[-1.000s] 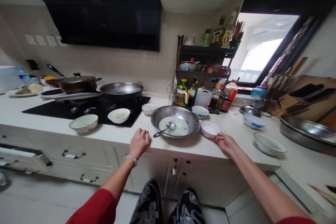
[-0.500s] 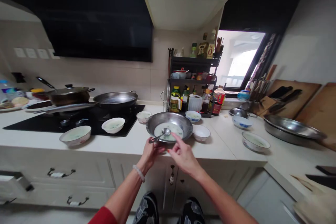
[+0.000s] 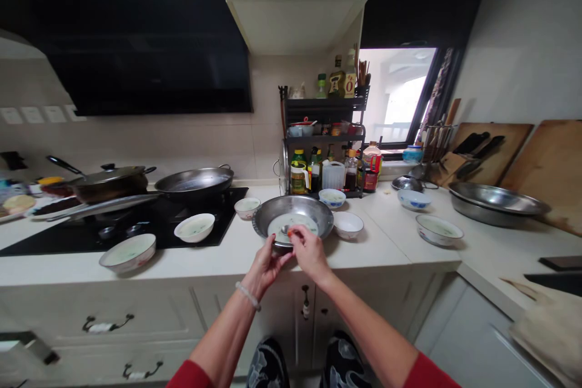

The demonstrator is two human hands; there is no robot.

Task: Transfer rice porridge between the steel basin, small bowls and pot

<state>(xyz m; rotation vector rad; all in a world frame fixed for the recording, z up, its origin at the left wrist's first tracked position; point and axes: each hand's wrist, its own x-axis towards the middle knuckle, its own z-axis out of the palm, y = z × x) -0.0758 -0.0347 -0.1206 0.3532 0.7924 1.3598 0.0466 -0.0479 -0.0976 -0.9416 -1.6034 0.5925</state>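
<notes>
A wide metal basin (image 3: 325, 213) of whitish soup with green bits rests at the counter's front edge. My left hand (image 3: 265, 265) grips its near rim, thumb on top and fingers below. My right hand (image 3: 310, 253) is closed over the near side of the basin, fingers pinched at a metal spoon (image 3: 285, 230). Only part of the spoon shows; its handle is hidden. Right of the basin stands a white bowl (image 3: 348, 227) with little or nothing visible in it. A small filled bowl (image 3: 247, 208) stands to the left, and a blue-patterned bowl (image 3: 332, 198) behind.
Filled bowls stand near the hob (image 3: 194, 228), at the left counter edge (image 3: 128, 254) and at right (image 3: 439, 231). A wok (image 3: 194, 182) and a lidded pan (image 3: 109, 182) sit on the hob. Behind the basin is a condiment rack (image 3: 325, 138). Metal basins (image 3: 498, 206) are stacked at right.
My right hand has gone from a pointing finger to a pinch at the spoon. The spoon's handle no longer shows at lower left. My left thumb now lies on the rim. The view has shifted.
</notes>
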